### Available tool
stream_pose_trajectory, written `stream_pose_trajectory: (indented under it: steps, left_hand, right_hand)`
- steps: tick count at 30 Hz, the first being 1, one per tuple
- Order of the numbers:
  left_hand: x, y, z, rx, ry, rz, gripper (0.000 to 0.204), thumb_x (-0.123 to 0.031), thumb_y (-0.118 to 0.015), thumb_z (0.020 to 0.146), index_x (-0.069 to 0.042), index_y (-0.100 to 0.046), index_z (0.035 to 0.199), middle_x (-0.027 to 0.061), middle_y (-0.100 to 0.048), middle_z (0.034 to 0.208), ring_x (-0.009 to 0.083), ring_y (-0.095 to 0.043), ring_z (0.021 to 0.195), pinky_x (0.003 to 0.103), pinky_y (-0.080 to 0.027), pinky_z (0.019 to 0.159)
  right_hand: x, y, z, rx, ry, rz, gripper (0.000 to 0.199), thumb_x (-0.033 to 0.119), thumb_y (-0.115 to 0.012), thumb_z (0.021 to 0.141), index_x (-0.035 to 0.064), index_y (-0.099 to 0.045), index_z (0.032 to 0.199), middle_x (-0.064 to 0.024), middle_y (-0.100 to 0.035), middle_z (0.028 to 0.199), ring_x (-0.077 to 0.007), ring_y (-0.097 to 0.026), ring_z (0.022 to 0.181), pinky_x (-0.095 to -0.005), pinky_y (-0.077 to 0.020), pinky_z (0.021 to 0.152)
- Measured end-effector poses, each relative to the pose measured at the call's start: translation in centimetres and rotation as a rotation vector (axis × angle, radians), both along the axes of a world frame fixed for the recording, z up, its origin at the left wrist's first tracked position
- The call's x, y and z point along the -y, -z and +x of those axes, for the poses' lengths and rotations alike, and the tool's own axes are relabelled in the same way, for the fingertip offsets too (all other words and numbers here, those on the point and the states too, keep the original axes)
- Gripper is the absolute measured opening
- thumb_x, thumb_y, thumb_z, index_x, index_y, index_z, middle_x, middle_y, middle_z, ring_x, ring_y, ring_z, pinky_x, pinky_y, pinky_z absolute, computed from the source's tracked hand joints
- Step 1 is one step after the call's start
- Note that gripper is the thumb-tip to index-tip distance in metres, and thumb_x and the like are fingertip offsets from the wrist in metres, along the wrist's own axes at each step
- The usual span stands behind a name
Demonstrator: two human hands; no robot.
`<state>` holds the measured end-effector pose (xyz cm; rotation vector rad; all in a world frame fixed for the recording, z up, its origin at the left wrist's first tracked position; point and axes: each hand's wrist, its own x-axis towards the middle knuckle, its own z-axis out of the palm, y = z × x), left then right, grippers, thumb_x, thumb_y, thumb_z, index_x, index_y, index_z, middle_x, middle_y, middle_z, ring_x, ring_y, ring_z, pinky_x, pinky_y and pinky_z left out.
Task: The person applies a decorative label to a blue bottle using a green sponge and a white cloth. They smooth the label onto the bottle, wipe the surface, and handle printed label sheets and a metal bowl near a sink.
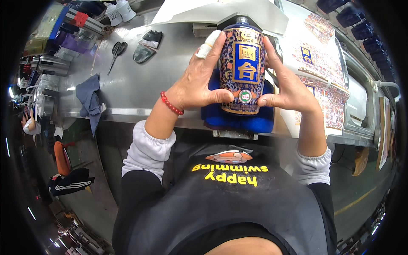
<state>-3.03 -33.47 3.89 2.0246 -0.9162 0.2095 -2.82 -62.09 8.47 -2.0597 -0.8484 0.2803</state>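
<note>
A dark blue bottle (243, 93) with a colourful floral wrap, a blue and gold front panel and a small round green seal lies face up before me. My left hand (199, 78) is around its left side, thumb near the lower edge, with white wrapping on one finger. On the other side, my right hand (289, 85) presses its thumb and fingers along the bottle's edge. Beneath the bottle is a blue padded cradle (212, 114). The bottle's underside is hidden.
Printed patterned sheets (325, 102) lie on the right of the metal table (170, 85). Left of my hands are black scissors (117, 53), two dark cloth pieces (144, 53) and a grey rag (88, 97) hanging over the edge. Blue bottles (361, 25) line the far right.
</note>
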Motion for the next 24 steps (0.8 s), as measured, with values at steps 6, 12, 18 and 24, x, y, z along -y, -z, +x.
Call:
stream_pose_trajectory:
  steps: [6, 12, 18, 24]
  left_hand:
    - [-0.1, -0.2, 0.1, -0.002, -0.013, 0.035, 0.133, -0.081, -0.069, 0.073, -0.003, -0.008, 0.163, 0.0283, -0.025, 0.162, 0.0468, -0.025, 0.149, 0.052, -0.017, 0.123]
    - [-0.1, -0.2, 0.1, 0.026, -0.014, 0.051, 0.133, -0.079, -0.071, 0.073, -0.003, -0.008, 0.163, 0.0278, -0.026, 0.162, 0.0464, -0.027, 0.148, 0.051, -0.017, 0.123]
    - [-0.3, -0.8, -0.2, -0.015, -0.028, 0.086, 0.132, -0.080, -0.069, 0.074, -0.003, -0.008, 0.163, 0.0283, -0.025, 0.162, 0.0456, -0.024, 0.150, 0.053, -0.014, 0.124]
    - [-0.2, -1.5, -0.4, -0.035, -0.034, 0.116, 0.132, -0.082, -0.066, 0.076, 0.000, -0.009, 0.162, 0.0300, -0.020, 0.163, 0.0475, -0.019, 0.152, 0.050, -0.017, 0.123]
  right_hand:
    - [0.3, 0.7, 0.4, 0.037, -0.021, 0.001, 0.138, 0.055, -0.091, 0.066, 0.0123, -0.004, 0.164, -0.0293, -0.026, 0.162, -0.0429, -0.034, 0.148, -0.0498, -0.0340, 0.120]
    - [0.7, 1.6, 0.4, 0.085, 0.007, -0.036, 0.146, 0.066, -0.088, 0.062, 0.0038, -0.004, 0.163, -0.0328, -0.045, 0.148, -0.0425, -0.051, 0.134, -0.0506, -0.0380, 0.116]
    - [0.9, -0.3, 0.2, 0.209, 0.022, -0.071, 0.121, 0.044, -0.088, 0.073, 0.0036, -0.016, 0.162, -0.0265, -0.052, 0.146, -0.0367, -0.058, 0.129, -0.0465, -0.0447, 0.109]
    - [0.7, -7.0, 0.1, 0.374, 0.089, -0.353, 0.029, 0.005, -0.072, 0.086, 0.0057, -0.059, 0.112, -0.0114, -0.074, 0.086, -0.0265, -0.073, 0.075, -0.0354, -0.0563, 0.065]
